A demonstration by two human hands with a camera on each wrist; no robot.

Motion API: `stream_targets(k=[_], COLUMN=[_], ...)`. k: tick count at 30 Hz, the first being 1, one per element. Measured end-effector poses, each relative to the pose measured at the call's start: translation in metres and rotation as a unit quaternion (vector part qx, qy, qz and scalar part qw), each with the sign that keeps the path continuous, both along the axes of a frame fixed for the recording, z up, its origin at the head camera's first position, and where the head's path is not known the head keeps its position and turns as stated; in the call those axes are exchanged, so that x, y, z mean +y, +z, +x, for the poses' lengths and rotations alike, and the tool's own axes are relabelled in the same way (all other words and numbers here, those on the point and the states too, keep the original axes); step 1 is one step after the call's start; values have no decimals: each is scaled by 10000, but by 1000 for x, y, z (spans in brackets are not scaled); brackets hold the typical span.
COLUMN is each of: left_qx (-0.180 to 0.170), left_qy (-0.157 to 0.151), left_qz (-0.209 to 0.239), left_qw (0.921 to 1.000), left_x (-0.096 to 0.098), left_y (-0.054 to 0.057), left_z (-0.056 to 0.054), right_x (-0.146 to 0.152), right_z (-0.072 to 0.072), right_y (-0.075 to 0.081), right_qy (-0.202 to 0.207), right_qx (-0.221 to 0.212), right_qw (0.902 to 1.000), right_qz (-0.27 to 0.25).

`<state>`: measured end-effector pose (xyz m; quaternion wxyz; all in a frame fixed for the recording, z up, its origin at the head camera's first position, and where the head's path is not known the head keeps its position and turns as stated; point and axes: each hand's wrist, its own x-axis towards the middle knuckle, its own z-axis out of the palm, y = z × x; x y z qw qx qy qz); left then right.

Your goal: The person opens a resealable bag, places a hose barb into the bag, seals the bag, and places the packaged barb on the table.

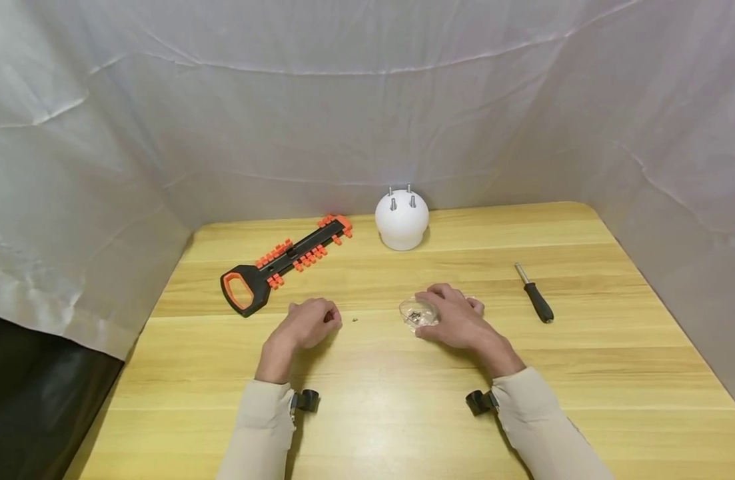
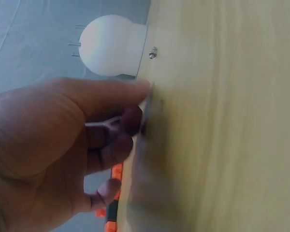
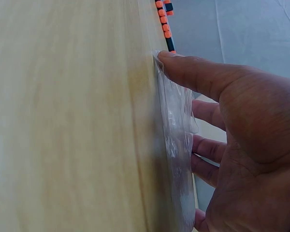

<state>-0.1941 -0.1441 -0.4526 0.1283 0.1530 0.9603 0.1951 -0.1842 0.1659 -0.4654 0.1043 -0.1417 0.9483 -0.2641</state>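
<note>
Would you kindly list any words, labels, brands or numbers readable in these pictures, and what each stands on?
None can be read.
Socket rack: no legible marking.
White dome: plain.
Screwdriver: handle too small to tell.
Clear bag under the right hand: no print visible.

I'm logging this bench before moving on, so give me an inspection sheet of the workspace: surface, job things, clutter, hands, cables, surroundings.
Surface: light wooden table, bare grain, no spills seen.
Job's things: small clear plastic bag holding small metal parts, lying flat; one tiny loose metal part between the hands.
Clutter: black-and-orange tool holder with handle at back left; white dome with metal studs at back centre; black-handled screwdriver at right.
Hands: left hand curled, fingertips on the table, holding nothing seen; right hand resting on the bag, thumb pressing its edge.
Cables: nothing seen.
Surroundings: white cloth backdrop on three sides.
</note>
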Motion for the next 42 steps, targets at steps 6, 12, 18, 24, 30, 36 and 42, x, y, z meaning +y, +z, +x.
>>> stream_targets(k=[6,12,18,24,30,36,42], left_qx=[197,414,559,525,504,569,552], left_qy=[-258,-407,-578,-723,-907,-1145,-1109], left_qz=[352,650,886,922,843,763,469], left_qw=[9989,9962,9928,9917,9910,9889,9912], left_x=[8,22,36,53,73,92,107], left_y=[-2,-4,-5,-7,-10,-12,-10], left_z=[-3,-5,-8,-12,-14,-16,-18], right_x=[1,1,1,0,-1,-1,0], right_z=[1,0,-1,-1,0,1,1], right_y=[-1,-2,-2,-1,-1,-4,-2], right_qy=[0,-6,5,4,-30,-43,-44], right_qx=[25,68,107,83,47,19,16], right_qw=[10000,10000,9999,10000,10000,10000,10000], right_qz=[-48,-3,-15,-15,37,50,67])
